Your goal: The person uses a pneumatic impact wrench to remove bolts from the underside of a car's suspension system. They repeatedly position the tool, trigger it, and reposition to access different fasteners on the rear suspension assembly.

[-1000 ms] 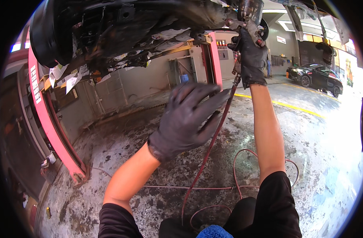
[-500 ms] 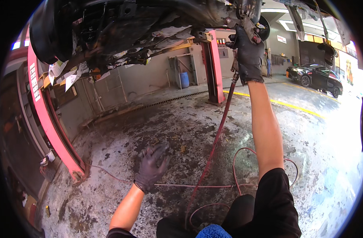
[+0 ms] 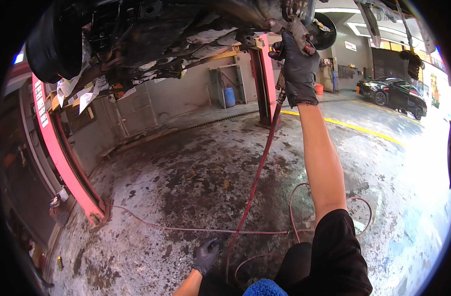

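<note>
My right hand (image 3: 302, 74), in a black glove, is raised under the lifted vehicle and wrapped round an air impact wrench (image 3: 300, 38). Much of the tool is hidden behind the glove; its worn metal body shows above, up against the parts of the vehicle's underside (image 3: 181, 29). From the lower end of its handle a red air hose (image 3: 257, 185) runs down to the floor. Low by my lap is my left hand (image 3: 206, 256), gloved too, with its fingers loosely apart and nothing visible in them.
Pink lift posts stand at left (image 3: 70, 163) and behind the hose (image 3: 266, 81). Loops of thin hose (image 3: 186, 229) lie across the stained floor (image 3: 161, 187). A blue drum (image 3: 229, 97) is by the back wall. A black car (image 3: 393, 96) is parked at far right.
My left hand has dropped from over the floor toward my lap. My right hand, still gripping the impact wrench, sits slightly further left in view, with the hose's upper part shifted along with it.
</note>
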Motion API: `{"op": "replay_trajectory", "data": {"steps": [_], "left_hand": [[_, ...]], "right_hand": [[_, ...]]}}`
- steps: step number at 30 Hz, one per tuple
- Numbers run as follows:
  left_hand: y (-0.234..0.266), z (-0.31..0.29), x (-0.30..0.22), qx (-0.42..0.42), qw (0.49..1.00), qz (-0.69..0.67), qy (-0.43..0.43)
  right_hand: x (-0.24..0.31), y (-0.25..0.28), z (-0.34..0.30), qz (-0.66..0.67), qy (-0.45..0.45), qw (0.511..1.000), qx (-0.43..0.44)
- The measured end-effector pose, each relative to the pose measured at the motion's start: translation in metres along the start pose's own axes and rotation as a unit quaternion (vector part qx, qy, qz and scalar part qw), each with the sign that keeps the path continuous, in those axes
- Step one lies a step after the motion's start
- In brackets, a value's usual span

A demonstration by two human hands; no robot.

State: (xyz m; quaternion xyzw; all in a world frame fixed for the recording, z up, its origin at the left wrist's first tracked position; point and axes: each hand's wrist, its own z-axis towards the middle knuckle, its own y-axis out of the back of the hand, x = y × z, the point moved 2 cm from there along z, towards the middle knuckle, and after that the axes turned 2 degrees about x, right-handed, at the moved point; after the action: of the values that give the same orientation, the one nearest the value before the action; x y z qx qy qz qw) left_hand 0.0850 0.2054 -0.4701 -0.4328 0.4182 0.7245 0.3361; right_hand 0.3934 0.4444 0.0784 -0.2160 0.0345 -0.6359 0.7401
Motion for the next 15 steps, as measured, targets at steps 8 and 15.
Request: {"op": "replay_trajectory", "data": {"steps": [8,15], "left_hand": [[-0.005,-0.023,0.073,-0.106,0.987,-0.068,0.098],[-0.018,-0.022,0.117,-0.146,0.968,-0.114,0.170]], "right_hand": [[-0.055,0.022,0.015,0.077,-0.033,0.991,-0.107],[-0.069,0.053,0.017,0.128,-0.078,0.985,-0.087]]}}
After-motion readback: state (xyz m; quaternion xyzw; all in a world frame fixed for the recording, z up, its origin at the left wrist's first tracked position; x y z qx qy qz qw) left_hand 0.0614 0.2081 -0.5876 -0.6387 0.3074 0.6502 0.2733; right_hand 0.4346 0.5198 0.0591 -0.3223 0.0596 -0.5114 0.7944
